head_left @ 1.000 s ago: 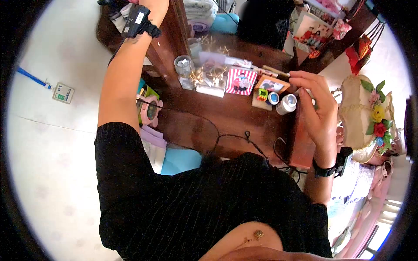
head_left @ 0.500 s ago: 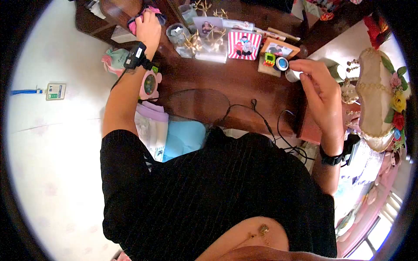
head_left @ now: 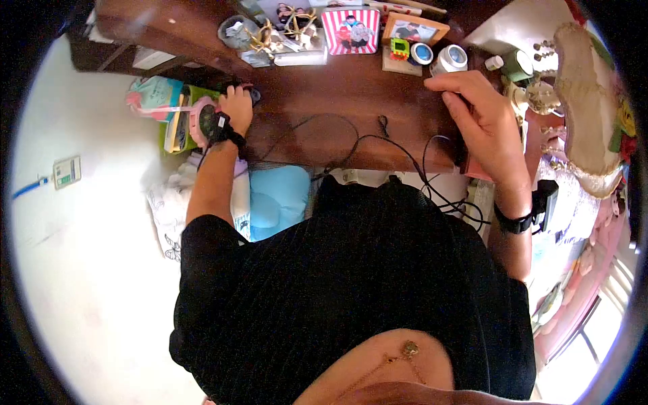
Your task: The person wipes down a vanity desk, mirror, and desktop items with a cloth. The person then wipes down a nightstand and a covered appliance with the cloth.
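Observation:
My left hand is low at the left end of the brown desk, fingers curled over a bunched dark cloth. Most of the cloth is hidden under the hand. Right beside that wrist is a pink round-faced clock-like object. My right hand hovers over the desk's right side, fingers stretched and thumb apart, holding nothing. Just beyond its fingertips stands a white jar, with a small round blue-topped container to its left.
Along the back stand a framed photo, a red-and-white striped picture and gold antler ornaments. Black cables trail over the desk's front edge. A lamp with a fabric shade is at right, a blue cushion below the desk.
My left hand has come down from the shelf at upper left to the desk surface, bringing the pink and dark cloth. The view has tilted; my right hand stays near the white jar.

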Available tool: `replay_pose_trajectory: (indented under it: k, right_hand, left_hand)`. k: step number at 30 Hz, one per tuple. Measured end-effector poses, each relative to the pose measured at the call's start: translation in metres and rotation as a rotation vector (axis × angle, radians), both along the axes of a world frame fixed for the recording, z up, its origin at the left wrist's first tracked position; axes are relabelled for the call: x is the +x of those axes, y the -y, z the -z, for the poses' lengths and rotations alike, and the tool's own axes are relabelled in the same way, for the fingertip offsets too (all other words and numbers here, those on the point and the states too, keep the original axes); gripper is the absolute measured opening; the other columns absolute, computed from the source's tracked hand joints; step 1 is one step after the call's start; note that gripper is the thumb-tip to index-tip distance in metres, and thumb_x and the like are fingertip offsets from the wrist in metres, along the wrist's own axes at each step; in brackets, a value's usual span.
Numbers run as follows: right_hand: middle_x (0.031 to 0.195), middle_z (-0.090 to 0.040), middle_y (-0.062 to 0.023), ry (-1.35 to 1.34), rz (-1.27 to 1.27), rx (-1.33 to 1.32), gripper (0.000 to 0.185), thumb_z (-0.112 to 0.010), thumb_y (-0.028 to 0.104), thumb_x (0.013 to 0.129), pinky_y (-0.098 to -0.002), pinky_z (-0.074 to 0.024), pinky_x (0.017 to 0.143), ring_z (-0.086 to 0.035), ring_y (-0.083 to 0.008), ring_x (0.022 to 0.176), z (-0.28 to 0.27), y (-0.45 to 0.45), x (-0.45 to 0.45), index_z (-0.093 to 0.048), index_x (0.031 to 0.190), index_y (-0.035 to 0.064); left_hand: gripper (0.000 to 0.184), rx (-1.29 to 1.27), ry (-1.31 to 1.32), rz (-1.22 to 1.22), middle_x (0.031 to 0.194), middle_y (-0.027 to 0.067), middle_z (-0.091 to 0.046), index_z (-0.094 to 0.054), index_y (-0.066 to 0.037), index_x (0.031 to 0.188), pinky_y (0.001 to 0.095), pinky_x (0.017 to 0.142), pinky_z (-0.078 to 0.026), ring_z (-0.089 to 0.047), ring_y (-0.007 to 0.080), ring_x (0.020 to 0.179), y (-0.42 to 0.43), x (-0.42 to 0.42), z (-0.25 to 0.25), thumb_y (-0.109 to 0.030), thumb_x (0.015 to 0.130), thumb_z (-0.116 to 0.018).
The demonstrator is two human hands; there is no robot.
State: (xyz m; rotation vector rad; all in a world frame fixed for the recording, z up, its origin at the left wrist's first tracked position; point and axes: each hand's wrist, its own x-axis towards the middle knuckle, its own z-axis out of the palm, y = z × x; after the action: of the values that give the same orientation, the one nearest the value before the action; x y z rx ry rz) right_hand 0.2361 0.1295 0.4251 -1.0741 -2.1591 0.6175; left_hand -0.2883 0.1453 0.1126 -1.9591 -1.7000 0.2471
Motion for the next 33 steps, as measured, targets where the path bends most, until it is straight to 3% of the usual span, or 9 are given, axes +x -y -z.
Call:
replay_pose_trajectory:
  k: [2,5,8,10,14,17,23,30,33]
  right_hand:
    - [0.101,-0.071,-0.0138,0.006,0.031,-0.047,0.015,-0.063,0.004,0.094,-0.0371,-0.0541,0.086,-0.069,-0.0311,0.096,0.011,0.003,-0.001,-0.071,0.106,0.0023]
    - [0.100,-0.070,-0.0139,0.021,0.049,-0.105,0.014,-0.063,0.004,0.093,-0.0377,-0.0545,0.085,-0.068,-0.0318,0.095,0.024,0.007,0.000,-0.071,0.105,0.0023]
    - [0.100,-0.070,-0.0143,0.064,0.077,-0.141,0.015,-0.063,0.004,0.093,-0.0381,-0.0543,0.084,-0.068,-0.0325,0.094,0.036,0.012,-0.003,-0.071,0.106,0.0023]
    - [0.100,-0.070,-0.0144,0.091,0.097,-0.171,0.015,-0.063,0.004,0.093,-0.0378,-0.0542,0.084,-0.068,-0.0323,0.094,0.042,0.017,-0.007,-0.071,0.106,0.0023]
    - [0.100,-0.070,-0.0143,0.077,0.118,-0.254,0.016,-0.062,0.003,0.093,-0.0370,-0.0540,0.083,-0.068,-0.0311,0.094,0.050,0.016,0.000,-0.071,0.107,0.0023]
    - [0.103,-0.071,-0.0130,0.085,0.137,-0.261,0.017,-0.062,0.002,0.093,-0.0354,-0.0539,0.084,-0.069,-0.0289,0.095,0.052,0.017,-0.007,-0.072,0.108,0.0023]
    - [0.104,-0.071,-0.0116,0.124,0.178,-0.316,0.018,-0.061,0.001,0.095,-0.0335,-0.0538,0.085,-0.070,-0.0251,0.096,0.055,0.015,-0.011,-0.072,0.109,0.0029]
    - [0.104,-0.071,-0.0117,0.139,0.130,-0.369,0.019,-0.060,0.002,0.096,-0.0332,-0.0538,0.083,-0.069,-0.0253,0.094,0.072,0.009,-0.032,-0.072,0.110,0.0035]
    - [0.103,-0.071,-0.0117,0.136,0.098,-0.350,0.019,-0.060,0.002,0.096,-0.0329,-0.0535,0.083,-0.068,-0.0258,0.093,0.077,0.003,-0.043,-0.072,0.110,0.0034]
  left_hand:
    - [0.016,-0.064,0.128,-0.103,0.106,0.0047,-0.062,-0.070,-0.009,0.096,0.0501,0.084,-0.045,-0.053,0.0306,0.108,0.017,0.025,0.006,-0.020,0.084,-0.072]
    - [0.029,-0.106,0.288,-0.325,0.127,0.0070,-0.060,-0.068,-0.009,0.110,0.0551,0.090,-0.047,-0.051,0.0340,0.118,-0.007,0.006,0.120,-0.026,0.087,-0.070]
    - [0.034,-0.158,0.390,-0.410,0.138,0.0068,-0.056,-0.067,-0.010,0.116,0.0585,0.092,-0.048,-0.051,0.0358,0.121,-0.022,0.018,0.158,-0.028,0.087,-0.068]
    - [0.036,-0.246,0.553,-0.411,0.139,0.0058,-0.054,-0.067,-0.011,0.116,0.0600,0.090,-0.048,-0.052,0.0357,0.120,-0.036,0.079,0.096,-0.028,0.085,-0.069]
    - [0.037,-0.281,0.552,-0.172,0.142,0.0052,-0.053,-0.068,-0.011,0.117,0.0595,0.092,-0.048,-0.053,0.0325,0.122,-0.042,0.160,0.066,-0.025,0.083,-0.070]
    - [0.037,-0.227,0.554,-0.088,0.144,0.0048,-0.053,-0.069,-0.012,0.119,0.0588,0.093,-0.048,-0.054,0.0311,0.121,-0.040,0.142,0.070,-0.023,0.084,-0.068]
    - [0.041,-0.227,0.500,-0.546,0.147,0.0043,-0.052,-0.066,-0.013,0.126,0.0601,0.093,-0.047,-0.048,0.0333,0.125,-0.032,0.032,0.081,-0.029,0.089,-0.069]
    - [0.043,-0.100,0.466,-0.663,0.145,0.0075,-0.053,-0.066,-0.007,0.124,0.0590,0.090,-0.050,-0.051,0.0345,0.123,0.015,0.019,0.078,-0.030,0.088,-0.071]
    - [0.040,-0.236,0.339,-0.575,0.139,0.0129,-0.058,-0.067,-0.005,0.121,0.0574,0.102,-0.043,-0.052,0.0348,0.123,0.009,-0.025,0.097,-0.030,0.090,-0.066]
